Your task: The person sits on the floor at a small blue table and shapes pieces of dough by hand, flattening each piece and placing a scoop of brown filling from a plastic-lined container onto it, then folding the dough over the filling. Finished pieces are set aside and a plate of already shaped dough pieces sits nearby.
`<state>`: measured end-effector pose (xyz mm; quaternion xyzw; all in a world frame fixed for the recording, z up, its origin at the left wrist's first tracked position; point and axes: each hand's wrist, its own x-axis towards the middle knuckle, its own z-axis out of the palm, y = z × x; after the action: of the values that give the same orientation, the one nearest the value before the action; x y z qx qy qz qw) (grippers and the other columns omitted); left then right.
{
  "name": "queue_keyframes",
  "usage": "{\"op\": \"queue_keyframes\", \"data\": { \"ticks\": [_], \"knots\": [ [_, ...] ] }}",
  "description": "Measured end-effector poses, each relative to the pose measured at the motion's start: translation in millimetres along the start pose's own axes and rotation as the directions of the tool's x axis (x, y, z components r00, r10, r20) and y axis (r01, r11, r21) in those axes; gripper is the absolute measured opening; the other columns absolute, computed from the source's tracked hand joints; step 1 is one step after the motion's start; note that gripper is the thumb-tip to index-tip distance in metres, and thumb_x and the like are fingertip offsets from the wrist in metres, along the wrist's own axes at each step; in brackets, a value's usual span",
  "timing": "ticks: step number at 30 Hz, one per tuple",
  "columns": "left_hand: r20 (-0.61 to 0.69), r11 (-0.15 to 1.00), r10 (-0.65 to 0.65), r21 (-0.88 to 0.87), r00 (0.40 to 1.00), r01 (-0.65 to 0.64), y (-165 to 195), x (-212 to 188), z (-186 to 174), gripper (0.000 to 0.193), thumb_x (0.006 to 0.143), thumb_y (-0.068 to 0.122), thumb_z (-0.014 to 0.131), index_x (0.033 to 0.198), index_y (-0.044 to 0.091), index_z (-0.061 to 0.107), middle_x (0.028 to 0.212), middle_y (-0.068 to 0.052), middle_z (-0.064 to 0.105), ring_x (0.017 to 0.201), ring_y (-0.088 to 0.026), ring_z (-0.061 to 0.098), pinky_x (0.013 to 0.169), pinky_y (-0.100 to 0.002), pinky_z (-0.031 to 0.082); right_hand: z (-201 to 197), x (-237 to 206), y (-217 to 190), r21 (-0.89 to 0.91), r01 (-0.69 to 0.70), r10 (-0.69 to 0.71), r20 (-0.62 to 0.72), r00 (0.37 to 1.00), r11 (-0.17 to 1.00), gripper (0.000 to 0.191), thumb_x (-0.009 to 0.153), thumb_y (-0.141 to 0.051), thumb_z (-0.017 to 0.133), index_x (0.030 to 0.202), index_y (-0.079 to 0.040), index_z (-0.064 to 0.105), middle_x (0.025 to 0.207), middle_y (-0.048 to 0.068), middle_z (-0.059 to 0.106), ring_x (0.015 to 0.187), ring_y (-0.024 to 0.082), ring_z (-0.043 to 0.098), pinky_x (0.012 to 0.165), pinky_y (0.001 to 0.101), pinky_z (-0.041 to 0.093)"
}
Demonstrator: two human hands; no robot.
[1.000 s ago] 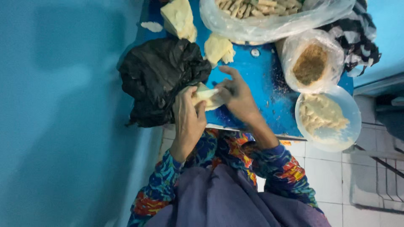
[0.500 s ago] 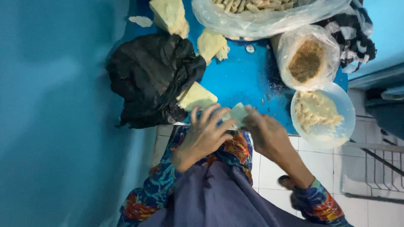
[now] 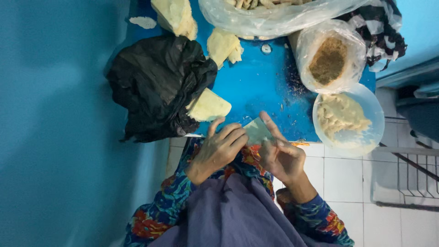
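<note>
A thin pale dough sheet (image 3: 256, 131) is pinched between both hands just above the near edge of the blue table (image 3: 260, 87). My left hand (image 3: 219, 148) grips its left side with the fingers curled over it. My right hand (image 3: 281, 153) holds the right side, thumb and forefinger on the sheet. A pale wedge of dough sheets (image 3: 208, 106) lies on the table just beyond my left hand, poking out of a black plastic bag (image 3: 157, 84).
A clear bowl of pale filling (image 3: 347, 120) sits right of my hands. Beyond it stands a bag of brown crumbs (image 3: 328, 59). A large clear bag of rolled pieces (image 3: 274, 13) and more dough pieces (image 3: 223, 45) lie at the far side. White floor tiles (image 3: 343, 178) lie below.
Both hands have drawn back from over the table to its near edge, still holding the dough sheet, which now lies flatter between them. The view has shifted slightly.
</note>
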<state>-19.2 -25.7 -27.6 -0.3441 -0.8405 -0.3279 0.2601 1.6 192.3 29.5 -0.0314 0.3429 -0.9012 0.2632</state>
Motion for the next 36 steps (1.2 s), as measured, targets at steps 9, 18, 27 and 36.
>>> {"op": "queue_keyframes", "data": {
  "ticks": [9,18,27,36],
  "knots": [
    [-0.018,0.999,0.009,-0.04,1.0,-0.01,-3,0,0,0.017,0.094,0.012,0.07,0.111,0.009,0.068,0.119,-0.005,0.067,0.119,-0.022,0.061,0.114,-0.051,0.037,10,9,-26,-0.441,0.02,-0.104,-0.165,0.981,0.897,0.088,0.095,-0.028,0.058,0.167,0.004,0.02,0.059,-0.002,0.04,0.054,0.014,0.041,0.055,0.0293,0.036],
    [-0.046,0.998,-0.002,-0.058,0.999,-0.001,-3,0,0,0.015,0.095,0.011,0.069,0.11,0.009,0.067,0.116,-0.005,0.067,0.116,-0.023,0.062,0.11,-0.049,0.042,-13,6,-21,-0.301,0.09,-0.173,-0.262,0.949,0.949,0.067,0.089,-0.005,0.054,0.155,-0.002,0.044,0.057,-0.004,0.033,0.051,0.01,0.033,0.05,0.0274,0.03],
    [-0.043,0.998,0.001,-0.065,0.999,-0.004,-3,-2,-3,0.015,0.094,0.008,0.068,0.109,0.008,0.067,0.115,-0.006,0.067,0.116,-0.023,0.063,0.108,-0.047,0.046,23,41,-41,-0.919,-0.262,-0.255,-0.339,0.905,0.294,0.088,0.079,-0.009,0.082,0.159,-0.016,0.046,0.062,-0.008,0.037,0.053,0.006,0.035,0.044,0.031,0.035],
    [-0.052,0.997,-0.001,-0.073,0.999,-0.003,-4,-2,-7,0.014,0.094,0.009,0.067,0.109,0.009,0.066,0.114,-0.005,0.066,0.116,-0.023,0.062,0.106,-0.046,0.047,37,54,-49,-0.933,-0.171,-0.406,-0.029,0.913,-0.318,0.077,0.086,-0.01,0.081,0.156,-0.019,0.049,0.075,0.011,0.053,0.063,0.022,0.049,0.063,0.0384,0.047]
  ]
}}
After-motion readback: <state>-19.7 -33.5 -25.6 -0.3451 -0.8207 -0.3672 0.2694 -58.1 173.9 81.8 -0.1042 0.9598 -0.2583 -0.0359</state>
